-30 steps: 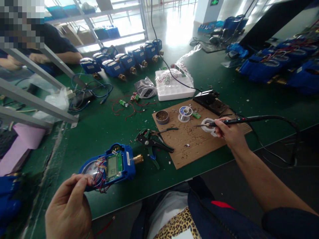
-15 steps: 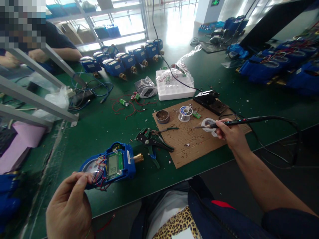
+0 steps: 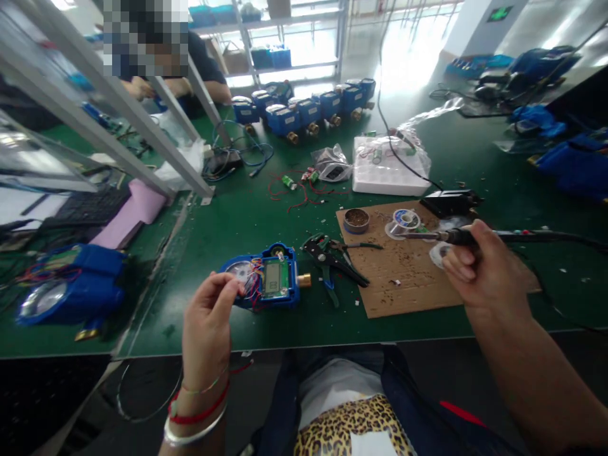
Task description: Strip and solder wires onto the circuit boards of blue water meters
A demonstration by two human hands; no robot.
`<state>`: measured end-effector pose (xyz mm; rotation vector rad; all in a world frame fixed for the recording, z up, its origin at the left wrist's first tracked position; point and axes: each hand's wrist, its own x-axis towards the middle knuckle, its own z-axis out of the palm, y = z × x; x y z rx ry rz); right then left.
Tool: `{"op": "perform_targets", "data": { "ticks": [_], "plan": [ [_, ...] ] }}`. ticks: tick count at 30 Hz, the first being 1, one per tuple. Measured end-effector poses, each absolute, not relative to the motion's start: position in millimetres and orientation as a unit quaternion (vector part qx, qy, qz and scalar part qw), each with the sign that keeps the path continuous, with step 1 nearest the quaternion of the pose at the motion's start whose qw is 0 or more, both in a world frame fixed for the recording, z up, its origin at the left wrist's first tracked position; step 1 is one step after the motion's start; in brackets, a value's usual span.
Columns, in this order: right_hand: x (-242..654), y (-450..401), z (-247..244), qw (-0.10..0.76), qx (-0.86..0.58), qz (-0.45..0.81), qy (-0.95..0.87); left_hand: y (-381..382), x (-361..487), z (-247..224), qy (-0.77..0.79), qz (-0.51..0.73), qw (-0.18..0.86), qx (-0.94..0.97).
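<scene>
On the green bench lies an open blue meter point(image 3: 297, 278) with a small display, coloured wires and a brass fitting pointing right. My left hand point(image 3: 209, 313) pinches at the wires on its left end; what exactly sits between the fingertips is too small to tell. My right hand point(image 3: 489, 272) is closed around a black soldering iron point(image 3: 460, 237), its tip pointing left over the cardboard point(image 3: 394, 297). Beneath the iron's tip is a solder spool point(image 3: 406, 220). Green-handled wire strippers point(image 3: 332, 261) lie between the meter and the cardboard.
A round tin point(image 3: 356, 220), white foam tray point(image 3: 389, 174) and iron stand point(image 3: 449, 204) are farther back. Another blue meter point(image 3: 76, 285) is at left. Metal posts point(image 3: 137, 120) rise at left, near a person's arm point(image 3: 218, 90). Several blue meters line the back.
The view has swung left, bringing the left-hand meter fully in. My right hand has raised the iron, its tip now over the spool. My left hand stays at the meter's wires.
</scene>
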<state>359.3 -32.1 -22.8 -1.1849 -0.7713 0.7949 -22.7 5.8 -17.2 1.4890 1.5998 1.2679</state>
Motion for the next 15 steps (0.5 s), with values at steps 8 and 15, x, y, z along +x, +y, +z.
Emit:
{"op": "perform_targets", "data": {
  "ticks": [8, 15],
  "plan": [
    [250.9, 7.7, 3.9, 0.697, -0.456, 0.406, -0.376, 4.6, -27.1, -7.7, 0.56, 0.454, 0.321, 0.614],
    [195.4, 22.2, 2.4, 0.661, -0.448, 0.424, -0.427, 4.3, -28.5, -2.7, 0.557, 0.455, 0.301, 0.626]
  ]
}}
